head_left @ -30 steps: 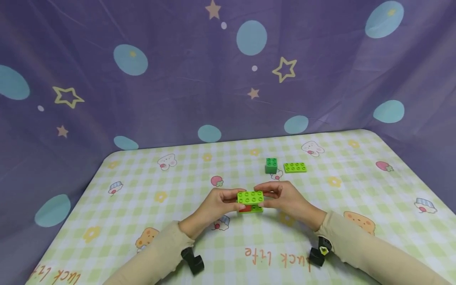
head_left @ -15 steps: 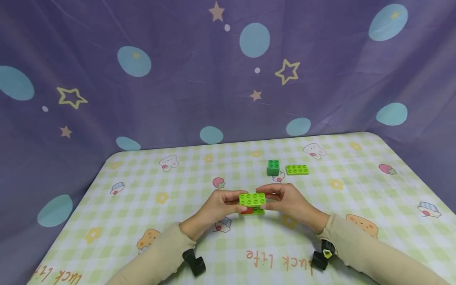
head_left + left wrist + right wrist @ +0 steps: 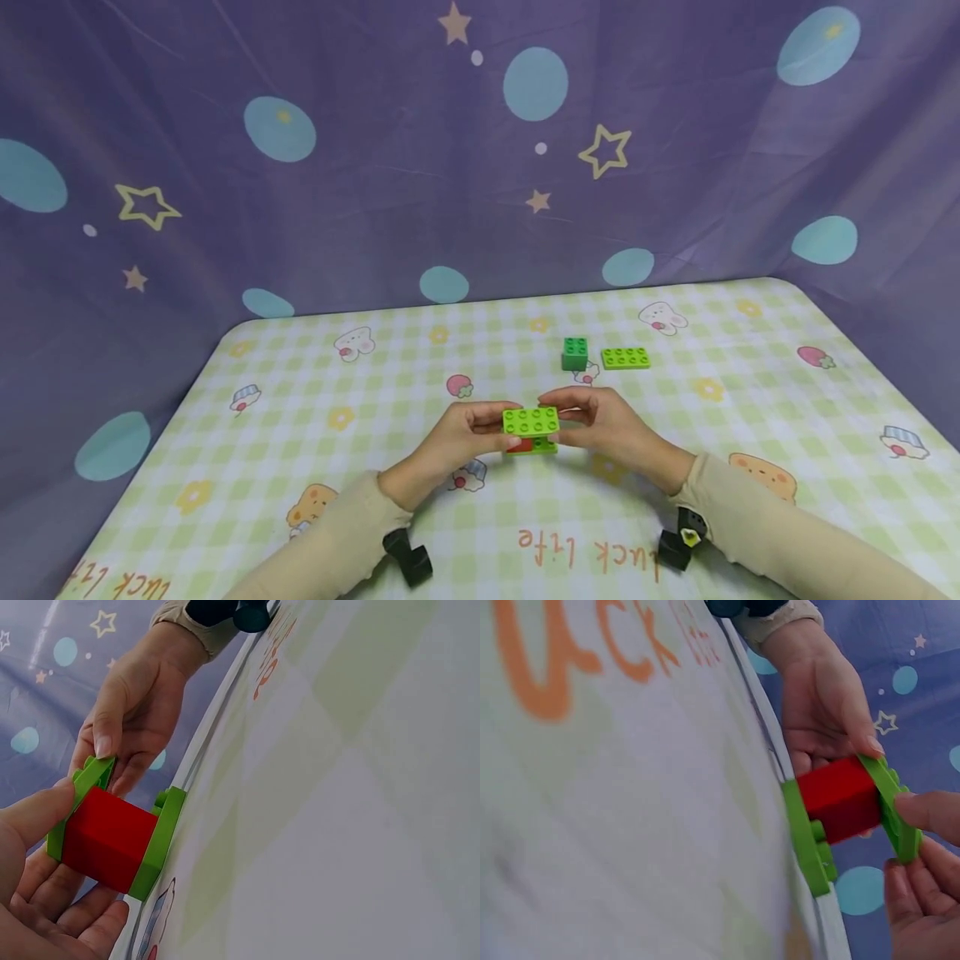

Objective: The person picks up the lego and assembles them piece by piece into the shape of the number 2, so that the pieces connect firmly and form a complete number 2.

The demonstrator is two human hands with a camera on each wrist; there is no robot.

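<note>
A toy-brick stack stands between both hands near the middle of the table. On top lies a light green plate (image 3: pixel 530 421) with studs; a red brick (image 3: pixel 109 840) is under its left part, and a second light green plate (image 3: pixel 805 836) forms the base. My left hand (image 3: pixel 450 437) grips the upper plate's left end, its thumb at the near edge close to the red brick. My right hand (image 3: pixel 611 425) pinches the upper plate's right end between thumb and fingers. Below that end, the right wrist view shows a gap above the base plate's bare studs.
Behind the hands, a darker green brick (image 3: pixel 575 354) and another light green plate (image 3: pixel 626 358) lie apart on the checked tablecloth (image 3: pixel 405 367). A purple patterned curtain (image 3: pixel 375 208) hangs beyond the table's far edge. Both wrists carry black camera mounts.
</note>
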